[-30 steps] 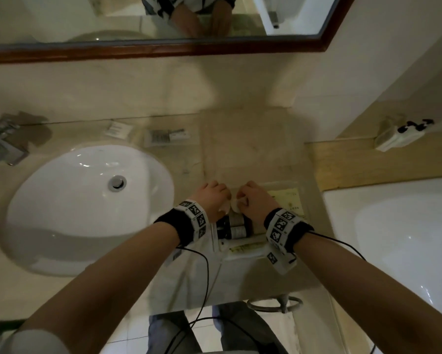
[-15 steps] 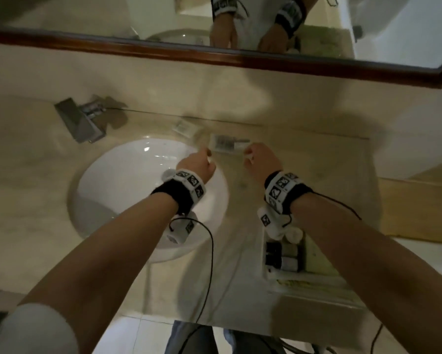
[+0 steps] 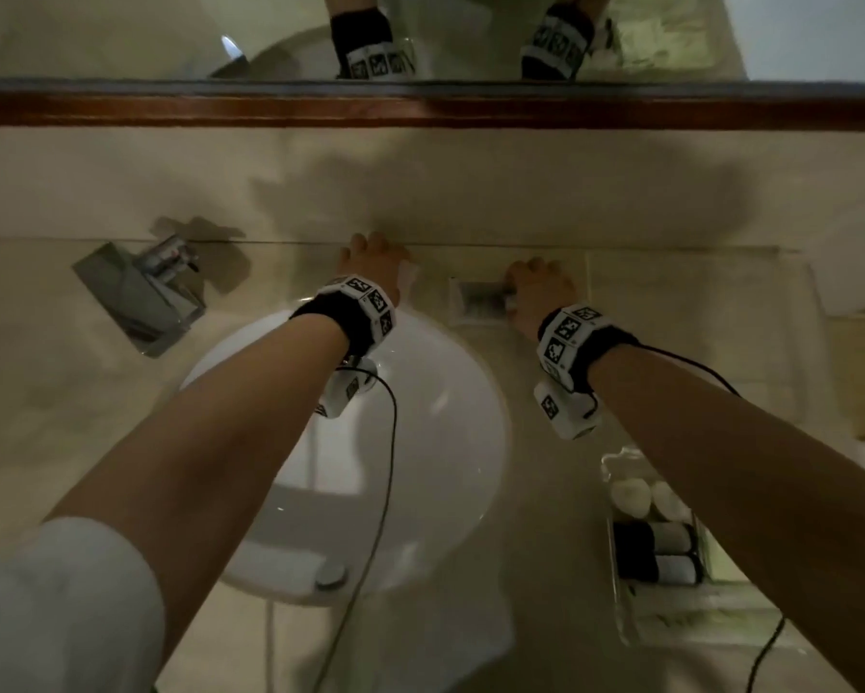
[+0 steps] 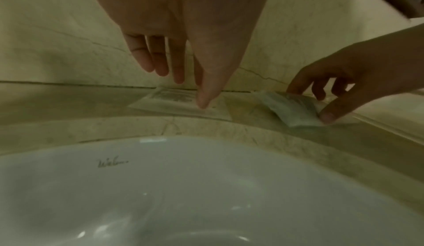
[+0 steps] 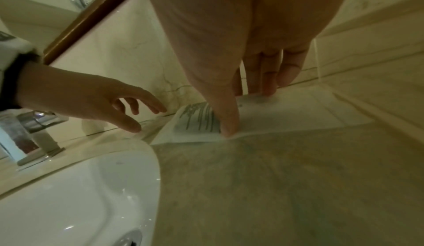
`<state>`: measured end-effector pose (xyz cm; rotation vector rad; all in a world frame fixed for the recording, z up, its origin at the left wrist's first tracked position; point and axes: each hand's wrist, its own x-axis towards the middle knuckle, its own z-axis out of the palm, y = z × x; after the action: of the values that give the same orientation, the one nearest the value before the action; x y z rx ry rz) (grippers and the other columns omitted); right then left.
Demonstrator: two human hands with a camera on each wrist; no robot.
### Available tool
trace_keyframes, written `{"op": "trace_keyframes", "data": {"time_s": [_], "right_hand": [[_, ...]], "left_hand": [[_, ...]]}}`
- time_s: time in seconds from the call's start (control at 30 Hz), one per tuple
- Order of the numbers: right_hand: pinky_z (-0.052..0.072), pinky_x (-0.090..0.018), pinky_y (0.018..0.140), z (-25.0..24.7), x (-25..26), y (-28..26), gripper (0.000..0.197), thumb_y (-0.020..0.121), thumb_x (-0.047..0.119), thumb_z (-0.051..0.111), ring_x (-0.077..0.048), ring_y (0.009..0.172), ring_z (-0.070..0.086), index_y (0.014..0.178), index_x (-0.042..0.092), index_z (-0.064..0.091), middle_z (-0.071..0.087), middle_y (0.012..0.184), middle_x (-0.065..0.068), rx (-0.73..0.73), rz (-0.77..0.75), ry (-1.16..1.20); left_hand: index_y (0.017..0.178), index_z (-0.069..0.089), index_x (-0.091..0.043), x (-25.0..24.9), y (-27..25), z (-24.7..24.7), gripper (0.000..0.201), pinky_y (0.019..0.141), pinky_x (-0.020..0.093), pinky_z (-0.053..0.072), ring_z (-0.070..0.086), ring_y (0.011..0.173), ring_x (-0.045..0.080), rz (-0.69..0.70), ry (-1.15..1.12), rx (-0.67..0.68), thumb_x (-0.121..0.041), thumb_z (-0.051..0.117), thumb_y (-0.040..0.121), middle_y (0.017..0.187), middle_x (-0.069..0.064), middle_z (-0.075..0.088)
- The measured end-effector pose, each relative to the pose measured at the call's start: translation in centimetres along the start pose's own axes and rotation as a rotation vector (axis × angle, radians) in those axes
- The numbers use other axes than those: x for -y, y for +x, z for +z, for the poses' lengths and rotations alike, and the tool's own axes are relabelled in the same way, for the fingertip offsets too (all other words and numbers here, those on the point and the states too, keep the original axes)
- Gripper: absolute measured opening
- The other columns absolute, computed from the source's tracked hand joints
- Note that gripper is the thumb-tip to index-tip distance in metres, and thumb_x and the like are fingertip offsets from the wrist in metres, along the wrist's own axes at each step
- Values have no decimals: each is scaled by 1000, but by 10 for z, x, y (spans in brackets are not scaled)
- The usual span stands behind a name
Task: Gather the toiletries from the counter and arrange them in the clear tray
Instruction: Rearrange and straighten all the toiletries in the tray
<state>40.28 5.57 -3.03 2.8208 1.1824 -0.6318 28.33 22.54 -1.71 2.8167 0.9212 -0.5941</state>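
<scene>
Clear tray [image 3: 615,587] holding bottles [image 3: 670,552], right hand [image 3: 538,292] pinching sachet [image 5: 197,121]

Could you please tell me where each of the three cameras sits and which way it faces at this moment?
Head: worn on the head, looks down at the counter, sink and tray; both forearms show.
Left wrist: looks along the left hand to a white packet by the wall.
Right wrist: looks along the right hand, fingers and thumb on a printed packet.
Shared: each wrist view shows the other hand and the sink.
</scene>
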Motion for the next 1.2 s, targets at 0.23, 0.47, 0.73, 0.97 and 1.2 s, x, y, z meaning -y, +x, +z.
{"op": "trace_keyframes", "data": {"time_s": [0.23,0.47,0.73,0.97,1.2], "right_hand": [[35,-41,96,0,4,-2,34,88,24,54,-34,118,40,119,9,51,51,123,-14,-45,-33,-31],[32,-31,75,-17,2,-32,26,86,36,55,-26,101,42,98,14,48,55,98,-11,-90,53,402],[38,-30,66,-42,-40,-89,33,82,34,67,-18,72,49,84,12,43,51,80,-9,-62,10,803],[32,-30,61,-40,-115,-162,35,83,36,67,-19,69,44,83,12,41,43,72,-4,-97,9,782],[30,-25,54,-10,-196,-222,36,82,31,68,-16,62,38,71,19,36,37,66,3,-101,98,794]], "left_hand": [[140,37,-15,7,21,0,57,110,46,23,25,135,35,81,160,55,-33,55,89,147,12,32],[135,43,-11,4,-6,-1,49,105,43,28,34,128,34,60,95,-5,-34,47,92,136,15,47],[98,49,-7,-71,-94,-35,18,82,35,41,55,96,29,199,-345,131,-25,52,92,105,19,56],[89,40,-22,-190,-160,-2,10,81,28,31,40,94,16,394,-282,395,-25,47,94,100,4,42],[134,41,-10,-266,-184,42,45,95,37,45,53,114,29,457,-168,400,-24,54,92,130,11,53]]}}
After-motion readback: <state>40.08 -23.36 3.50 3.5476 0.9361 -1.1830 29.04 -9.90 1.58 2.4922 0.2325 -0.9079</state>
